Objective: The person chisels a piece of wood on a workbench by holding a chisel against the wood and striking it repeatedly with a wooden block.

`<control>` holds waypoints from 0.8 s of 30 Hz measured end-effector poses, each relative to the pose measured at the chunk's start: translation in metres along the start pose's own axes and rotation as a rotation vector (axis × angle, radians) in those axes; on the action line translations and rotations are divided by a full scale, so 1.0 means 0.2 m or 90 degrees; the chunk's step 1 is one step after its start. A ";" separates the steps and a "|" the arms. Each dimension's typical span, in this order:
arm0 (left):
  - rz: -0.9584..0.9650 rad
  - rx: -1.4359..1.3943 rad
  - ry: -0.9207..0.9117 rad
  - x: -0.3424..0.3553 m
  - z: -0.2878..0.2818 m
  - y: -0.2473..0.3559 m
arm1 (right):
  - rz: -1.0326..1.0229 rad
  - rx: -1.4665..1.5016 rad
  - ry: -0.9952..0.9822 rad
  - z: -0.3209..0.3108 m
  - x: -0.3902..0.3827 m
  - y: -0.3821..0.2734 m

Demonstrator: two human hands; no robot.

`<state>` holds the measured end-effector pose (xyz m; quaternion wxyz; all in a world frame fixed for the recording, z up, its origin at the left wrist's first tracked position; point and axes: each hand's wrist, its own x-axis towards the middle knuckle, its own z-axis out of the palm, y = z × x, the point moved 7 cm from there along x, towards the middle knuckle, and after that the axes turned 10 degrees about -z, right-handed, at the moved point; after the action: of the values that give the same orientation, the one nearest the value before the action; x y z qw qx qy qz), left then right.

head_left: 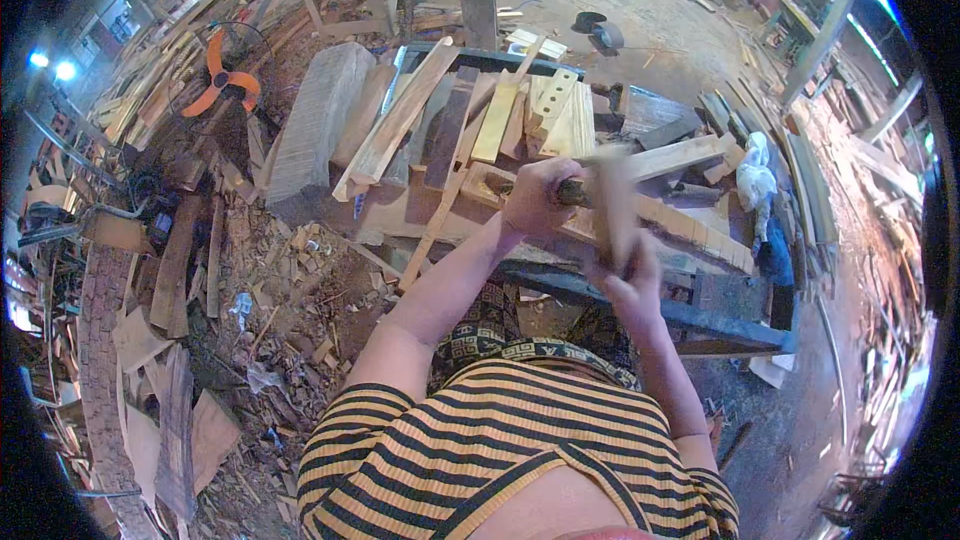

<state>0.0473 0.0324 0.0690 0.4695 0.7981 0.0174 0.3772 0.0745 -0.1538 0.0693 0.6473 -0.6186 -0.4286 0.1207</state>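
Observation:
My left hand [540,198] is closed in a fist above the workbench, around a dark rounded handle [571,192] whose end sticks out to the right. What the handle belongs to is hidden by the fist. A pale flat piece of wood [612,205], smeared by motion, stands upright just right of that handle; I cannot tell if the two touch. My right hand [634,278], also blurred, grips the wood's lower end. Beneath both hands lies a long wooden board [690,230] with marks along its edge. A wooden piece with a hole [488,183] lies by my left wrist.
Wooden strips and blocks crowd the bench, including a yellow block [496,120] and a piece with several holes [551,98]. A big timber block [322,115] stands left, near an orange-bladed fan [222,78]. A white plastic bag [755,170] hangs right. Scraps cover the floor.

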 end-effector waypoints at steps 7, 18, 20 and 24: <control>-0.012 0.056 -0.006 -0.01 -0.01 -0.02 | -0.042 0.026 0.078 -0.08 0.00 -0.04; -0.021 0.015 -0.007 0.00 -0.03 0.00 | -0.012 -0.015 0.008 -0.01 0.04 -0.02; -0.021 0.020 0.007 0.00 -0.04 -0.01 | -0.108 0.019 0.097 -0.05 0.04 -0.08; -0.060 -0.047 0.005 0.00 -0.01 -0.05 | -0.012 -0.057 0.003 0.01 0.05 -0.03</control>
<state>0.0498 0.0391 0.0614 0.5161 0.7770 0.0427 0.3580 0.0767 -0.1480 0.0790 0.6212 -0.6430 -0.4381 0.0937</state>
